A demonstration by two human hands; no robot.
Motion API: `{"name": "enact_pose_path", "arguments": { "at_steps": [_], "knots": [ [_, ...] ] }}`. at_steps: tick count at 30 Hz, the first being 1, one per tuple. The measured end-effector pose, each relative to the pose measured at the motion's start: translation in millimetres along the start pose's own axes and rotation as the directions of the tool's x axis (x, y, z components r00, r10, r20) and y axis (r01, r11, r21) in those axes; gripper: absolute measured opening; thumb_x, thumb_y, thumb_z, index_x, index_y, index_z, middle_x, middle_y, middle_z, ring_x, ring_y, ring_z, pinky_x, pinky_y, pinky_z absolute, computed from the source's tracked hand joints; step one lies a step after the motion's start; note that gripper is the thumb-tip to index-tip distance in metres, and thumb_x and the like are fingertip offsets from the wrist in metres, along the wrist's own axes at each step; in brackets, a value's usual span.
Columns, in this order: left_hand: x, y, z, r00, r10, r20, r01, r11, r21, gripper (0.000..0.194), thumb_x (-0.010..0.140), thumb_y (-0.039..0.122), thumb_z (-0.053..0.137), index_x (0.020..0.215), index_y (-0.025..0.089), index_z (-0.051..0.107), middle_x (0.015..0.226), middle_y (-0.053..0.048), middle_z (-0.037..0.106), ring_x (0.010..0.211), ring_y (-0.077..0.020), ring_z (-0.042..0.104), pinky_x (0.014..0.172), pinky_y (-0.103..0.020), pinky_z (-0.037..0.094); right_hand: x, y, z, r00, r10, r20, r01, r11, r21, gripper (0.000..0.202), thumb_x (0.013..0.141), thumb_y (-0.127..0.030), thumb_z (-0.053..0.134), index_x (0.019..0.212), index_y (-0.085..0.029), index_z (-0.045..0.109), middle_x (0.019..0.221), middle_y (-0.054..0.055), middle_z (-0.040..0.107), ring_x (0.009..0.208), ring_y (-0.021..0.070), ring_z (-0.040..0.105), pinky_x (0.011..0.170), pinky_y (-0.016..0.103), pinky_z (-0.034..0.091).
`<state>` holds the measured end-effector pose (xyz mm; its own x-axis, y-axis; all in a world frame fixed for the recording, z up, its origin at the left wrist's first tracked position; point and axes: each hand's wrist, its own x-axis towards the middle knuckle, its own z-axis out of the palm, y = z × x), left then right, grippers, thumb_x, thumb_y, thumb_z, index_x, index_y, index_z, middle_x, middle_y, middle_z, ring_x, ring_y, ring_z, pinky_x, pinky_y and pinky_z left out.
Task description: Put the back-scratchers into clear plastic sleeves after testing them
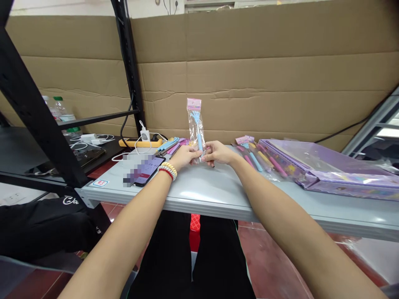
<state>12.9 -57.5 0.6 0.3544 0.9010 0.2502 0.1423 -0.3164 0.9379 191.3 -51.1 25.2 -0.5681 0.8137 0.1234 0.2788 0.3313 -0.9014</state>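
A light blue back scratcher (199,132) with a small hand-shaped head stands upright in a clear plastic bag with a pink header. My left hand (186,158) pinches the lower end of the bag from the left, a beaded bracelet on its wrist. From the right, my right hand (217,153) closes its fingers on the same lower end. Behind my left hand lie several loose back scratchers (170,145) in blue, purple and yellow. To the right of my right hand, several bagged back scratchers (257,160) lie in a pile.
A phone (150,171) lies left of my left wrist. Behind it are an orange power strip (140,143) and a white charger (145,134) with cables. A purple box (330,166) covers the right of the grey table (205,195). A black shelf post (129,66) and cardboard wall (264,70) stand behind.
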Motion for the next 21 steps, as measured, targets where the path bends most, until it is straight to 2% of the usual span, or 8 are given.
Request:
{"name": "enact_pose_path", "arguments": {
  "at_steps": [5, 7, 11, 13, 17, 21],
  "knots": [
    [-2.5, 4.5, 5.8, 0.986, -0.162, 0.044, 0.164, 0.984, -0.066, 0.029, 0.079, 0.034, 0.067, 0.065, 0.010, 0.058, 0.052, -0.002, 0.058, 0.044, -0.0109, 0.055, 0.045, -0.024, 0.046, -0.2, 4.0, -3.1, 0.995, 0.087, 0.041, -0.087, 0.996, -0.002, 0.052, 0.049, -0.030, 0.085, 0.087, -0.015, 0.053, 0.054, -0.002, 0.061, 0.040, 0.0118, 0.055, 0.037, 0.023, 0.047],
    [-4.0, 5.9, 6.4, 0.974, -0.223, 0.029, 0.224, 0.971, -0.078, 0.028, 0.079, 0.030, 0.068, 0.064, 0.010, 0.056, 0.051, -0.002, 0.058, 0.043, -0.0108, 0.056, 0.045, -0.024, 0.047, 1.4, 7.8, -1.5, 0.994, 0.097, 0.045, -0.098, 0.995, 0.010, 0.057, 0.050, -0.029, 0.084, 0.095, -0.015, 0.051, 0.052, -0.004, 0.060, 0.039, 0.0117, 0.054, 0.037, 0.023, 0.046],
    [-7.2, 8.9, 5.8, 0.957, -0.288, -0.044, 0.281, 0.951, -0.128, 0.024, 0.080, 0.024, 0.066, 0.064, 0.011, 0.055, 0.050, 0.000, 0.057, 0.040, -0.0095, 0.055, 0.043, -0.022, 0.047, 5.3, 13.2, 3.2, 0.999, -0.005, -0.052, 0.009, 0.997, 0.075, 0.071, 0.053, -0.027, 0.082, 0.110, -0.021, 0.040, 0.050, -0.010, 0.056, 0.038, 0.0099, 0.049, 0.035, 0.019, 0.040],
    [-8.6, 10.9, 5.7, 0.957, -0.287, -0.041, 0.277, 0.948, -0.156, 0.023, 0.080, 0.024, 0.066, 0.065, 0.011, 0.056, 0.050, 0.000, 0.057, 0.041, -0.0092, 0.055, 0.042, -0.021, 0.046, 6.7, 13.5, 3.7, 0.998, -0.047, -0.040, 0.049, 0.998, 0.049, 0.061, 0.056, -0.029, 0.080, 0.103, -0.022, 0.042, 0.050, -0.011, 0.055, 0.037, 0.0090, 0.047, 0.035, 0.019, 0.038],
    [-9.7, 13.6, 6.1, 0.956, -0.291, -0.026, 0.284, 0.948, -0.141, 0.027, 0.077, 0.029, 0.070, 0.063, 0.011, 0.056, 0.047, 0.000, 0.055, 0.040, -0.0087, 0.054, 0.042, -0.021, 0.045, 8.3, 11.8, 2.1, 0.995, -0.063, 0.079, 0.070, 0.993, -0.092, 0.030, 0.061, -0.032, 0.073, 0.076, -0.019, 0.051, 0.047, -0.008, 0.052, 0.039, 0.0080, 0.046, 0.037, 0.019, 0.037],
    [-7.7, 11.9, 6.5, 0.960, -0.275, -0.051, 0.267, 0.956, -0.118, 0.029, 0.076, 0.031, 0.071, 0.063, 0.011, 0.056, 0.048, 0.000, 0.056, 0.038, -0.0093, 0.053, 0.039, -0.021, 0.042, 6.0, 6.9, 5.0, 0.996, -0.081, 0.036, 0.086, 0.975, -0.204, 0.017, 0.063, -0.030, 0.066, 0.064, -0.017, 0.055, 0.047, -0.005, 0.051, 0.040, 0.0084, 0.047, 0.039, 0.020, 0.035]
  ]
}}
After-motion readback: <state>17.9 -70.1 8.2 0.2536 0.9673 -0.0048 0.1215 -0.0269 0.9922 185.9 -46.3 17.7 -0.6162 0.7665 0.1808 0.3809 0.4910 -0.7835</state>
